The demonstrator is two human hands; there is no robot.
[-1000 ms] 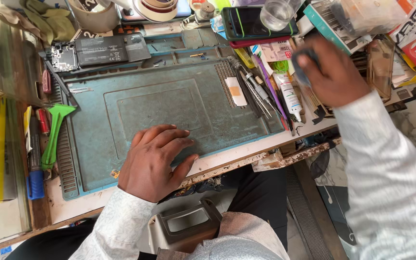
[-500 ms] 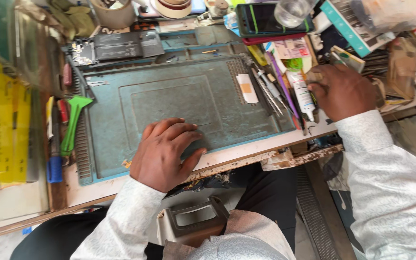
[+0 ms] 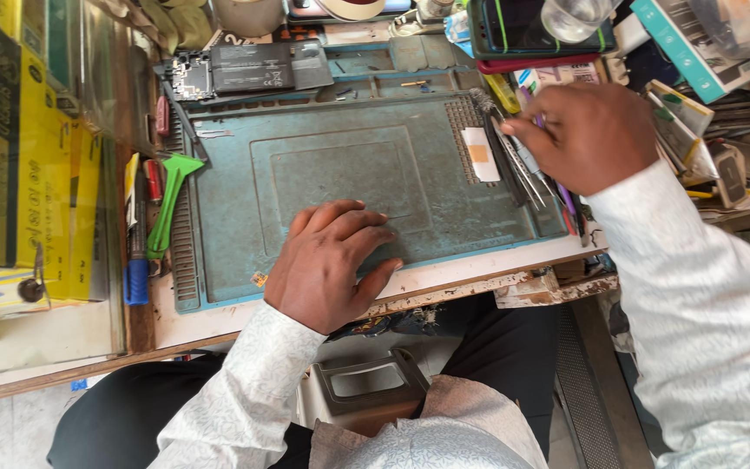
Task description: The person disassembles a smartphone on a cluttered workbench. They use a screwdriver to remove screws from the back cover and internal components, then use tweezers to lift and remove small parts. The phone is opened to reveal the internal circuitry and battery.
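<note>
My left hand (image 3: 327, 265) lies flat, palm down, on the near part of a teal work mat (image 3: 245, 152) and holds nothing. My right hand (image 3: 588, 135) hovers over the mat's right edge. Its curled fingertips sit among a row of thin tools, tweezers (image 3: 514, 169) and a purple stick (image 3: 569, 201). Whether the fingers pinch one of them is hidden under the hand. A small white and orange strip (image 3: 480, 154) lies on the mat just left of the tweezers.
A dark phone board with its battery (image 3: 249, 68) lies at the mat's far left. A green plastic tool (image 3: 169, 195) and a blue-handled tool (image 3: 136, 269) rest by the left edge. Yellow boxes (image 3: 41, 165) stand left. A phone (image 3: 523, 30), a glass cup (image 3: 573, 17) and boxes crowd the far right.
My right hand has come in from the cluttered right side to the tool row at the mat's edge. My left hand has stayed flat on the mat. The view shifted.
</note>
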